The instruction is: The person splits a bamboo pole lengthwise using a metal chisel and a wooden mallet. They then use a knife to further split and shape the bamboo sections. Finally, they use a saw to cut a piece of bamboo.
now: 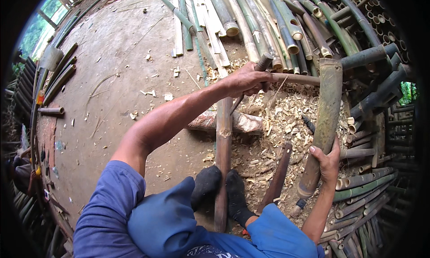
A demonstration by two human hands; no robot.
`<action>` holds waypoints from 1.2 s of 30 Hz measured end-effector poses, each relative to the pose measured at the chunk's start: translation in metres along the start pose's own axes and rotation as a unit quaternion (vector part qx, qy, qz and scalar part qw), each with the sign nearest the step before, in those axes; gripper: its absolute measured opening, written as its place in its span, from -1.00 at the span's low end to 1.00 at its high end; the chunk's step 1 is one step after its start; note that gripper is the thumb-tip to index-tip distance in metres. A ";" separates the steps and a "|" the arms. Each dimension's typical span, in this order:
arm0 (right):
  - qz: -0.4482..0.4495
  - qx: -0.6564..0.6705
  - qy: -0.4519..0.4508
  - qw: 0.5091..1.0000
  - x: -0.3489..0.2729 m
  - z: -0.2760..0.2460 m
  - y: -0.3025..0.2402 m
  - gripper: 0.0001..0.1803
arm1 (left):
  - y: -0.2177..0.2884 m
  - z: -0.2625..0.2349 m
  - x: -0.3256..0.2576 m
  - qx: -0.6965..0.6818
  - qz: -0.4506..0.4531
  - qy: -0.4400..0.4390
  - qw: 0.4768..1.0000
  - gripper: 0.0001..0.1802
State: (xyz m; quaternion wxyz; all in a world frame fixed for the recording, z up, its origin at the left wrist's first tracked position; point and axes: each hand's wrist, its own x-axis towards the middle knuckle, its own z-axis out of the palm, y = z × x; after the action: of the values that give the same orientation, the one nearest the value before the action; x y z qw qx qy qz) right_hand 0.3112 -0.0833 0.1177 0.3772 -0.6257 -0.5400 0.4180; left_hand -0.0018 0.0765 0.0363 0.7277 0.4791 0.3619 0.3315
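My left hand (247,82) is closed round a dark chisel (264,62) with a thick round handle. Its thin shaft slants down to a narrow bamboo length (223,146), at or very near its surface. That length rests across a short log (246,123), and its near end lies between my feet in dark socks (237,197). On the right, my right hand (328,162) grips a thick green-brown bamboo piece (328,101) near its lower end, thumb across the front. A brownish stick (296,79) runs between my left hand and this piece; whether it joins either is unclear.
Wood chips (286,119) cover the ground right of the log. A tapering dark brown flat piece (277,175) lies by my right foot. Bamboo poles (251,29) lie at the far side, more bamboo (365,182) is stacked at right, and dark poles (60,74) lie far left.
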 end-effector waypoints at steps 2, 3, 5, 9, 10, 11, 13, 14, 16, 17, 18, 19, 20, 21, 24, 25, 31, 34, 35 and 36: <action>0.008 -0.004 -0.005 1.000 -0.001 -0.001 0.003 -0.33 | 0.002 0.002 -0.002 0.006 0.005 -0.003 1.000 -0.63; 0.011 -0.006 -0.009 1.000 -0.001 0.000 0.003 -0.33 | 0.000 0.003 -0.003 0.008 0.009 0.002 1.000 -0.63; 0.000 0.001 -0.008 1.000 0.000 0.002 0.003 -0.33 | -0.002 0.007 -0.002 0.013 0.019 0.012 1.000 -0.63; 0.015 0.009 -0.003 1.000 -0.002 0.010 -0.002 -0.33 | -0.003 0.002 -0.004 0.027 0.009 0.000 1.000 -0.62; 0.016 0.010 -0.006 1.000 -0.003 0.010 -0.003 -0.33 | -0.002 0.002 -0.004 0.028 0.012 -0.003 1.000 -0.62; 0.017 0.011 -0.008 1.000 -0.003 0.010 -0.004 -0.33 | -0.003 0.002 -0.003 0.029 0.015 -0.007 0.999 -0.61; 0.017 0.011 -0.011 1.000 -0.003 0.009 -0.003 -0.32 | -0.002 0.004 -0.003 0.040 0.015 0.000 0.999 -0.61; 0.017 0.010 -0.009 1.000 -0.003 0.008 0.000 -0.31 | -0.001 0.005 -0.003 0.046 0.014 0.004 0.999 -0.60; 0.017 -0.004 -0.010 1.000 -0.002 0.007 0.001 -0.26 | -0.002 0.007 -0.005 0.101 0.020 0.007 0.995 -0.61; 0.017 -0.016 -0.012 1.000 0.002 0.004 -0.004 -0.23 | -0.002 0.007 -0.006 0.129 0.023 0.008 0.991 -0.61; 0.015 -0.035 -0.008 0.999 0.003 -0.002 -0.017 -0.20 | -0.002 0.011 -0.003 0.137 0.023 0.006 0.990 -0.61; -0.017 -0.047 0.021 0.999 0.007 -0.006 -0.023 -0.09 | -0.004 0.012 0.000 0.152 0.021 0.009 0.988 -0.60; -0.060 -0.028 0.021 0.998 0.019 -0.014 -0.023 -0.04 | -0.006 0.011 0.003 0.167 0.019 0.013 0.986 -0.60; -0.057 0.005 0.052 0.997 0.024 -0.018 -0.030 -0.06 | -0.006 0.013 0.005 0.185 0.014 0.008 0.983 -0.58; -0.080 0.014 0.080 0.994 0.042 -0.007 -0.038 -0.10 | -0.006 0.016 0.008 0.186 0.014 0.010 0.982 -0.57; -0.094 0.005 0.077 0.993 0.050 -0.001 -0.038 -0.11 | -0.003 0.014 0.006 0.184 0.006 0.011 0.983 -0.58; -0.137 -0.229 -0.106 0.958 0.066 0.012 -0.071 -0.18 | -0.012 0.009 -0.002 0.137 0.024 0.016 0.990 -0.67; -0.167 -0.135 -0.049 0.975 0.066 0.002 -0.069 -0.19 | -0.008 0.011 0.000 0.148 0.013 0.020 0.989 -0.65; -0.168 -0.120 -0.013 0.978 0.067 -0.001 -0.068 -0.18 | -0.007 0.012 0.000 0.154 0.017 0.019 0.988 -0.64; -0.167 -0.104 0.023 0.980 0.067 -0.001 -0.065 -0.16 | -0.007 0.013 -0.002 0.155 0.016 0.021 0.988 -0.64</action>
State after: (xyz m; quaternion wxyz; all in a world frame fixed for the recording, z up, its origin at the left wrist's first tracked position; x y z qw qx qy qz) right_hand 0.2932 -0.0086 0.1708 0.3865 -0.5721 -0.6685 0.2765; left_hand 0.0095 0.0671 0.0341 0.6314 0.5850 0.4166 0.2926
